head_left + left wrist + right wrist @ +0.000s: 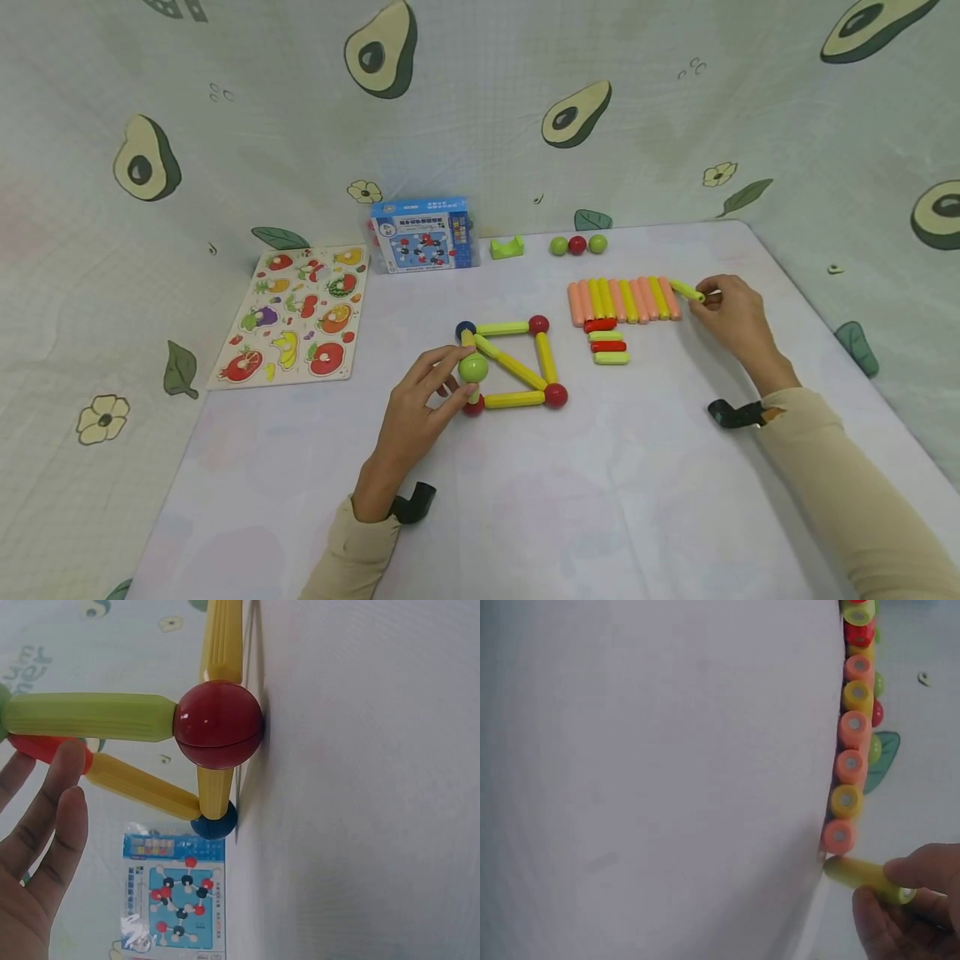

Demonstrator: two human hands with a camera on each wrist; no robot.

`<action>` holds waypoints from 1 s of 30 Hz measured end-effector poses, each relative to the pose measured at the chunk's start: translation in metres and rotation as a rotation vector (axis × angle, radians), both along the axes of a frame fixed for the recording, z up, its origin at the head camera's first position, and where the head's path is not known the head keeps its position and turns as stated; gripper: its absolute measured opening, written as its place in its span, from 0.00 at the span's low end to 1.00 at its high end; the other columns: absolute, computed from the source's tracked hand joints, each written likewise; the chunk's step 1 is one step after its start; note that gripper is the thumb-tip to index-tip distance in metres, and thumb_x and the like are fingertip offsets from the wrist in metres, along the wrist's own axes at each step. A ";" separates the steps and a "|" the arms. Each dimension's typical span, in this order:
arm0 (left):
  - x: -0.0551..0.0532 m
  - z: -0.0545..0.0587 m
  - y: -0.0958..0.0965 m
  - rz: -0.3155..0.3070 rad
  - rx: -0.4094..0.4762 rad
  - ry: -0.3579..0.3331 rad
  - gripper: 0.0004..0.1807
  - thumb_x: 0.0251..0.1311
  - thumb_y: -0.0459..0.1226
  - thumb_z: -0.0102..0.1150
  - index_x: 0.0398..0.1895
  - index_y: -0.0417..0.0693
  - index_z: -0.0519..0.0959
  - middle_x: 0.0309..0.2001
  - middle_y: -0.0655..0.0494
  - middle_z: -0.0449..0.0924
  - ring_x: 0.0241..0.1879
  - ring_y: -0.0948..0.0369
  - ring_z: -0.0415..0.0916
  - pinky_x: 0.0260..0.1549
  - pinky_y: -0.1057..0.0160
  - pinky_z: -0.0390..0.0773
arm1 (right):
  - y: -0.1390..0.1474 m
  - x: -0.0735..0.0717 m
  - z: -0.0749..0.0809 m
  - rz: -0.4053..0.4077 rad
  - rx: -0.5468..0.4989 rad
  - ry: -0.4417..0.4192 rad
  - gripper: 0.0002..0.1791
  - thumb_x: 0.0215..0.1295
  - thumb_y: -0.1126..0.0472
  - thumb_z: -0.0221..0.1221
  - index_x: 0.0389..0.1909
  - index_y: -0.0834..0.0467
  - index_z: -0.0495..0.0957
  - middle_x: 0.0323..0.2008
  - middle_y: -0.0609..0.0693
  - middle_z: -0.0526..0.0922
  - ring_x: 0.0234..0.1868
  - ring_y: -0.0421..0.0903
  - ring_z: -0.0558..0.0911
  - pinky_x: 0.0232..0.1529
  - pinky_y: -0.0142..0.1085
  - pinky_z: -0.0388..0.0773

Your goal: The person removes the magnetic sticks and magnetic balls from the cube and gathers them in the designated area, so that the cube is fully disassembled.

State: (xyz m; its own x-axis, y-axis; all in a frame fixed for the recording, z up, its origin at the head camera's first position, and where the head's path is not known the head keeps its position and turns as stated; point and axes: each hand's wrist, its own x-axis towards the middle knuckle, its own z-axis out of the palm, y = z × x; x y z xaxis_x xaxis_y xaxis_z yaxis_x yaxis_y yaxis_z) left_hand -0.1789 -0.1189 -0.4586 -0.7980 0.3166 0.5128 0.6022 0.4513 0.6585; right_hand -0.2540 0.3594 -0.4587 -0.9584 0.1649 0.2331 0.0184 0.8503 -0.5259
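My left hand (422, 404) holds the green ball (473, 368) between thumb and fingers, at the left side of a frame of sticks and balls. A green stick (90, 717) rises from a red ball (218, 724) to it, and a yellow stick (142, 786) slants up from the blue ball (214, 825). Flat in the frame lie several yellow sticks (514, 400) joined by red balls (556, 396). My right hand (731, 321) pinches a yellow stick (866, 879) at the right end of a row of pink and yellow sticks (624, 300); its far end tips down to the table.
Short red and green sticks (609, 347) lie before the row. Behind are loose balls (577, 245), a green curved piece (507, 247) and a blue-and-white box (423, 237). A fruit puzzle board (292, 321) lies at the left. Patterned cloth (480, 108) hangs behind the table.
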 end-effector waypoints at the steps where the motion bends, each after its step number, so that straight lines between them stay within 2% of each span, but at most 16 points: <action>1: 0.000 0.000 0.000 0.001 -0.001 0.000 0.30 0.61 0.39 0.70 0.67 0.64 0.75 0.60 0.63 0.72 0.38 0.64 0.75 0.34 0.59 0.82 | 0.000 -0.001 -0.001 0.008 0.005 -0.010 0.16 0.66 0.66 0.60 0.51 0.72 0.74 0.49 0.67 0.73 0.47 0.63 0.80 0.43 0.46 0.77; 2: 0.000 0.000 0.000 0.002 -0.002 0.001 0.31 0.61 0.39 0.70 0.67 0.64 0.75 0.60 0.63 0.72 0.38 0.64 0.75 0.34 0.59 0.82 | 0.000 -0.001 -0.002 0.017 0.010 -0.020 0.17 0.66 0.66 0.61 0.52 0.72 0.73 0.49 0.68 0.73 0.47 0.64 0.80 0.44 0.52 0.77; 4: 0.000 0.001 -0.001 0.002 -0.003 0.002 0.31 0.60 0.38 0.71 0.67 0.64 0.75 0.60 0.63 0.72 0.38 0.65 0.75 0.34 0.59 0.82 | 0.000 -0.001 -0.004 0.034 0.010 -0.035 0.19 0.66 0.66 0.61 0.53 0.73 0.73 0.49 0.69 0.73 0.46 0.65 0.79 0.45 0.56 0.77; 11: -0.001 0.002 -0.002 0.005 -0.014 0.009 0.31 0.59 0.37 0.71 0.67 0.63 0.75 0.61 0.63 0.72 0.38 0.66 0.74 0.35 0.63 0.81 | -0.001 0.000 -0.007 0.133 0.025 -0.139 0.22 0.66 0.67 0.59 0.57 0.75 0.71 0.47 0.72 0.75 0.47 0.68 0.77 0.47 0.61 0.74; 14: -0.001 0.002 -0.003 0.003 -0.014 0.015 0.32 0.59 0.36 0.72 0.67 0.62 0.75 0.60 0.63 0.72 0.38 0.66 0.74 0.35 0.64 0.81 | -0.004 0.002 -0.006 0.146 0.051 -0.171 0.22 0.67 0.67 0.57 0.58 0.76 0.70 0.49 0.73 0.74 0.49 0.69 0.75 0.48 0.62 0.73; 18: -0.002 0.000 -0.004 -0.016 -0.008 0.027 0.33 0.59 0.35 0.72 0.68 0.61 0.74 0.61 0.61 0.72 0.40 0.65 0.74 0.35 0.65 0.80 | -0.023 0.009 0.002 0.133 0.081 -0.113 0.21 0.68 0.66 0.59 0.56 0.75 0.72 0.51 0.71 0.73 0.49 0.68 0.75 0.47 0.61 0.73; 21: -0.004 -0.003 -0.003 -0.041 0.006 0.042 0.36 0.57 0.35 0.73 0.70 0.58 0.73 0.62 0.58 0.72 0.42 0.62 0.75 0.35 0.64 0.79 | -0.047 0.017 0.011 0.162 0.082 -0.031 0.17 0.67 0.67 0.60 0.53 0.72 0.76 0.50 0.68 0.75 0.47 0.65 0.77 0.46 0.59 0.75; 25: -0.004 -0.006 0.001 -0.060 0.028 0.063 0.38 0.54 0.32 0.75 0.70 0.55 0.72 0.62 0.56 0.71 0.44 0.60 0.75 0.35 0.65 0.79 | -0.084 0.024 0.021 0.297 0.063 0.077 0.13 0.66 0.69 0.62 0.49 0.68 0.79 0.47 0.61 0.78 0.44 0.59 0.79 0.44 0.55 0.79; 30: -0.004 -0.007 0.005 -0.056 0.057 0.073 0.36 0.54 0.31 0.74 0.68 0.53 0.74 0.61 0.56 0.72 0.45 0.59 0.74 0.34 0.65 0.79 | -0.133 0.030 0.025 0.574 -0.002 0.178 0.13 0.62 0.71 0.66 0.48 0.61 0.81 0.45 0.53 0.81 0.43 0.51 0.81 0.43 0.50 0.82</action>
State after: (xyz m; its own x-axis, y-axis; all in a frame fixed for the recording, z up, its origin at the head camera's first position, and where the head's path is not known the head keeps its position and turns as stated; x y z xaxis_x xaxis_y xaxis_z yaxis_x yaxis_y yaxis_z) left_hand -0.1828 -0.1135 -0.4651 -0.7396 0.3278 0.5878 0.6729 0.3786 0.6355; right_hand -0.2240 0.2262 -0.4341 -0.8407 -0.3664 0.3988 -0.5318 0.6974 -0.4804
